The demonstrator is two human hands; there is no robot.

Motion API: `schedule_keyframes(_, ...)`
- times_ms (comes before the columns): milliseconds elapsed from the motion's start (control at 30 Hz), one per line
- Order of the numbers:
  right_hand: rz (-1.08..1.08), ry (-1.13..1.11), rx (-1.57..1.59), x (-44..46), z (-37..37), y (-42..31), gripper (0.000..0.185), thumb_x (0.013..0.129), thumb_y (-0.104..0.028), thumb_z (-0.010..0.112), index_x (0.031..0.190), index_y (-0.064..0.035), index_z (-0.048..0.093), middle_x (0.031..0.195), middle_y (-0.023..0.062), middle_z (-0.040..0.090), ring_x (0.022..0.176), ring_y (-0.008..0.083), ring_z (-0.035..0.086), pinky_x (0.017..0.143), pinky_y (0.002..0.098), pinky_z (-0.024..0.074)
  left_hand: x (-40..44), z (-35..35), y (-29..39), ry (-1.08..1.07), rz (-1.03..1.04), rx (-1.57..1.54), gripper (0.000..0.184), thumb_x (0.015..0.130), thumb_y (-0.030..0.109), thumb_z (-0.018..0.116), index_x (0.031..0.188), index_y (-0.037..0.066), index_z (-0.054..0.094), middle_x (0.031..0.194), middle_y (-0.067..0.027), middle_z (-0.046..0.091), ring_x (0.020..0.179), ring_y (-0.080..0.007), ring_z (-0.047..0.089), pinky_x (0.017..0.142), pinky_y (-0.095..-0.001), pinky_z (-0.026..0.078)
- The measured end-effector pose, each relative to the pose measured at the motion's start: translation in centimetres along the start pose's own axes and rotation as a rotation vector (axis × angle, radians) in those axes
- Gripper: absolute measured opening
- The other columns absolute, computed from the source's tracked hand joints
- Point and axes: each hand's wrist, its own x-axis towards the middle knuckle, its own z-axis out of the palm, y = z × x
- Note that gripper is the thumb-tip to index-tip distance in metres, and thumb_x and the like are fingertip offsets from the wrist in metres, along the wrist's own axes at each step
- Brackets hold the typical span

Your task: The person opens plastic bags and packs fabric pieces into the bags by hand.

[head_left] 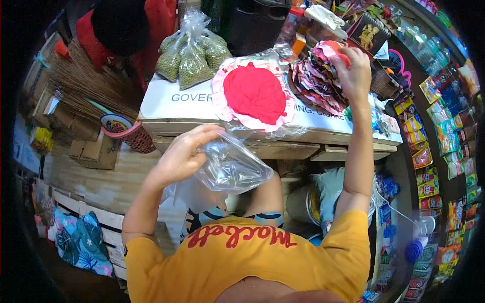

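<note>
My left hand (183, 155) is closed on the edge of a clear plastic bag (232, 169), which hangs over my lap. At the table's right side, my right hand (353, 73) grips the upper edge of a stack of ruffled cloth rounds (316, 83), pink, brown and patterned. Some red cloth shows by its fingers; whether it holds one round or several I cannot tell. Between my hands a round red cloth piece with a pale pink ruffled rim (255, 96) lies flat, with clear plastic under its front edge.
Knotted bags of green beans (194, 55) sit at the table's back left. The white printed tabletop (166, 108) has a drawer front below. A pink basket (132, 137) and stick brooms (81, 76) stand left. Hanging sachets (427, 156) line the right, and jars (326, 22) stand behind the stack.
</note>
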Motion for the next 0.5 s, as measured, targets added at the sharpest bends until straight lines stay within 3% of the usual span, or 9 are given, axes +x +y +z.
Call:
schedule_keyframes(100,0.128,-0.191,0.090,-0.4,0.1,3.0,0.020,0.072,-0.020,0.067,0.082,-0.0028,0.065,0.084,0.0122,0.060,0.084,0.0294,0.056,0.074,0.0381,0.0440,0.2,0.4,-0.1,-0.008,0.011,-0.021,0.053,0.058,-0.010,0.039,0.108,-0.005,0.054,0.118,-0.0169,0.054,0.108,-0.0298,0.054,0.085,-0.0308,0.044)
schedule_keyframes(200,0.546,-0.241,0.421,-0.1,0.0,3.5,0.019,0.072,-0.019,0.067,0.080,-0.0013,0.065,0.083,0.0132,0.059,0.083,0.0289,0.057,0.074,0.0365,0.0445,0.5,0.6,0.2,-0.021,0.016,-0.021,0.052,0.058,-0.010,0.039,0.107,-0.006,0.054,0.117,-0.0165,0.055,0.105,-0.0292,0.055,0.083,-0.0301,0.044)
schedule_keyframes(333,0.154,-0.350,0.306,0.5,-0.7,3.8,0.018,0.072,-0.016,0.066,0.080,-0.0005,0.063,0.084,0.0141,0.059,0.082,0.0301,0.058,0.074,0.0368,0.0449,0.2,0.7,0.2,-0.021,0.007,-0.016,0.051,0.058,-0.010,0.038,0.106,-0.007,0.054,0.117,-0.0164,0.055,0.103,-0.0288,0.056,0.081,-0.0297,0.044)
schedule_keyframes(467,-0.040,-0.314,0.114,0.2,-1.3,2.3,0.013,0.072,-0.014,0.064,0.081,-0.0039,0.063,0.087,0.0137,0.060,0.082,0.0315,0.058,0.074,0.0369,0.0445,-0.4,0.7,0.0,-0.004,-0.004,-0.035,0.050,0.058,-0.009,0.038,0.105,-0.007,0.054,0.118,-0.0165,0.055,0.102,-0.0287,0.056,0.079,-0.0297,0.045)
schedule_keyframes(500,0.032,-0.311,0.161,0.0,-1.0,2.7,0.013,0.072,-0.013,0.064,0.081,-0.0038,0.063,0.086,0.0134,0.060,0.082,0.0310,0.058,0.074,0.0367,0.0445,-0.5,0.7,-0.1,-0.002,0.013,-0.029,0.050,0.058,-0.009,0.038,0.105,-0.007,0.054,0.118,-0.0165,0.055,0.102,-0.0286,0.056,0.079,-0.0296,0.045)
